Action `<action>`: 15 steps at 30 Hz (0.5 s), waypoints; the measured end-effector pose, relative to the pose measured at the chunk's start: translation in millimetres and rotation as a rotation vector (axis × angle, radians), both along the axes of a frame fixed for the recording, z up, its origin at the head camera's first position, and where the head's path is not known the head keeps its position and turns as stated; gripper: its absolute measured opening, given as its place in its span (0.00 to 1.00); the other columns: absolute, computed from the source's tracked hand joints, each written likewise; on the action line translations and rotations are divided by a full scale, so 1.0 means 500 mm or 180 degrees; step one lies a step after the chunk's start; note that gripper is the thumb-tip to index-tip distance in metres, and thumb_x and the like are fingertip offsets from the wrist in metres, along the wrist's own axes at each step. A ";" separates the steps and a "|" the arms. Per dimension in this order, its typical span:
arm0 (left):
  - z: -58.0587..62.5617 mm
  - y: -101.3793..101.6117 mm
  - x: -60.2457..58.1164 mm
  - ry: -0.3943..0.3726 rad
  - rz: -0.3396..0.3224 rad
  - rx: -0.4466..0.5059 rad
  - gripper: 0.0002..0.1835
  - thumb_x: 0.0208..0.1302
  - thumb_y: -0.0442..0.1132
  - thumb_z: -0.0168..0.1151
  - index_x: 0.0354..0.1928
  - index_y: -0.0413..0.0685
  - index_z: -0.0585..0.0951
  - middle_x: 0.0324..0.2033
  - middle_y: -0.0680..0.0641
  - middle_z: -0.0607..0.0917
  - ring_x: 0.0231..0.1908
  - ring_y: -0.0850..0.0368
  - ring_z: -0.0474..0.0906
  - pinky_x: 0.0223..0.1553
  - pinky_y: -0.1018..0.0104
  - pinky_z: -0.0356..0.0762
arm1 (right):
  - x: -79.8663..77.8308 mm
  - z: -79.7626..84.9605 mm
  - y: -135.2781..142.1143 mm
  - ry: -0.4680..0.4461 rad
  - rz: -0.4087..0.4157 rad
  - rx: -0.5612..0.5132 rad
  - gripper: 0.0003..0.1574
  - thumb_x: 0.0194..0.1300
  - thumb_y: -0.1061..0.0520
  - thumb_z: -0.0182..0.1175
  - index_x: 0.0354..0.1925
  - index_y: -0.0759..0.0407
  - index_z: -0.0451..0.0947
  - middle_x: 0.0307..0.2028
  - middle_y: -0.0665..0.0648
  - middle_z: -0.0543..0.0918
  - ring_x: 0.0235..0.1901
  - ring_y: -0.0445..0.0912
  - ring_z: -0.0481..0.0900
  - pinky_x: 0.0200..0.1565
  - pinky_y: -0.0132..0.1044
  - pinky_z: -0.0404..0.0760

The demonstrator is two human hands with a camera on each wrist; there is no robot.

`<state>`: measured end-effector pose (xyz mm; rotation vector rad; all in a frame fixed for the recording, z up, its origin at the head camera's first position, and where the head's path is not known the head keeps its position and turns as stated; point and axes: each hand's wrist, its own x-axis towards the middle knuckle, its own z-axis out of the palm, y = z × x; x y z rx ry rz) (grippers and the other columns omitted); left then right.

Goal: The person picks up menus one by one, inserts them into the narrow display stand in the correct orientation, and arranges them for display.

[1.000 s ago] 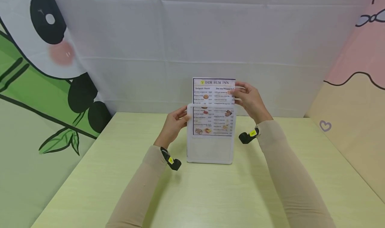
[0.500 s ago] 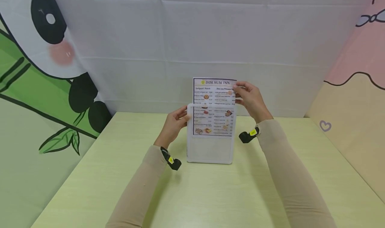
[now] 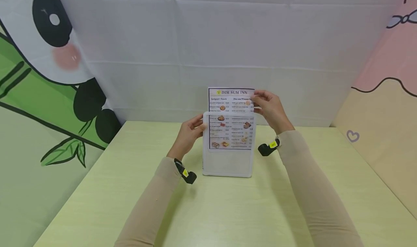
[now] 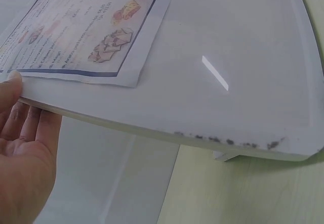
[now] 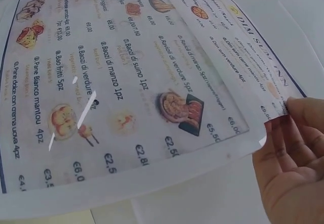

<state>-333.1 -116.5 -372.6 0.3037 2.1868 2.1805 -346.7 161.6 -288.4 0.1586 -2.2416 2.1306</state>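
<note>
A white-framed, see-through sign holder (image 3: 228, 164) stands upright on the table. Into its open top runs a printed menu sheet (image 3: 231, 100) headed "DIM SUM INN"; the lower part shows through the front and the heading sticks out above. My left hand (image 3: 187, 136) pinches the holder's left edge near the top, thumb in front and fingers behind, as the left wrist view shows. At the menu's right edge, above the holder's rim, my right hand (image 3: 273, 109) pinches the paper between thumb and fingers. In the right wrist view, the menu's printed rows (image 5: 101, 82) lie behind glossy plastic.
The pale yellow-green table (image 3: 228, 214) reaches back to a white cloth wall (image 3: 228, 33). Printed panels flank it, a green one (image 3: 39, 91) on the left and a pink and cream one (image 3: 387, 106) on the right. Dark smudges (image 4: 230, 142) mark the holder's edge.
The menu has slid slightly down into the holder, its heading and bottom edge both lower. My right hand has come down a little with it. The left hand and the holder stay put.
</note>
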 end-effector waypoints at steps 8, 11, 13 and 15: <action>0.000 0.000 -0.001 0.0004 -0.0008 -0.0028 0.27 0.68 0.36 0.57 0.69 0.56 0.69 0.60 0.45 0.78 0.55 0.49 0.78 0.57 0.57 0.77 | -0.002 -0.003 0.003 0.0006 0.0010 0.0059 0.25 0.71 0.51 0.55 0.63 0.55 0.68 0.51 0.55 0.79 0.47 0.48 0.76 0.55 0.40 0.76; 0.000 0.000 0.000 -0.0007 -0.0003 -0.0030 0.27 0.68 0.36 0.58 0.69 0.56 0.69 0.60 0.45 0.78 0.55 0.50 0.78 0.57 0.57 0.77 | -0.002 -0.003 0.004 0.0001 0.0006 0.0076 0.25 0.71 0.50 0.55 0.63 0.54 0.68 0.51 0.55 0.79 0.47 0.48 0.76 0.56 0.40 0.76; 0.000 0.000 -0.001 -0.0006 -0.0006 -0.0032 0.27 0.68 0.36 0.58 0.69 0.56 0.69 0.60 0.45 0.78 0.55 0.49 0.78 0.57 0.57 0.77 | -0.003 -0.003 0.004 0.0000 0.0001 0.0080 0.25 0.71 0.50 0.55 0.63 0.54 0.68 0.51 0.55 0.79 0.46 0.48 0.76 0.55 0.40 0.76; -0.001 0.001 -0.001 -0.0006 -0.0012 -0.0029 0.27 0.68 0.36 0.58 0.69 0.56 0.69 0.60 0.45 0.78 0.55 0.49 0.78 0.57 0.57 0.77 | -0.003 -0.002 0.005 -0.0002 0.0005 0.0089 0.25 0.71 0.49 0.55 0.63 0.54 0.68 0.51 0.54 0.79 0.46 0.47 0.76 0.55 0.39 0.77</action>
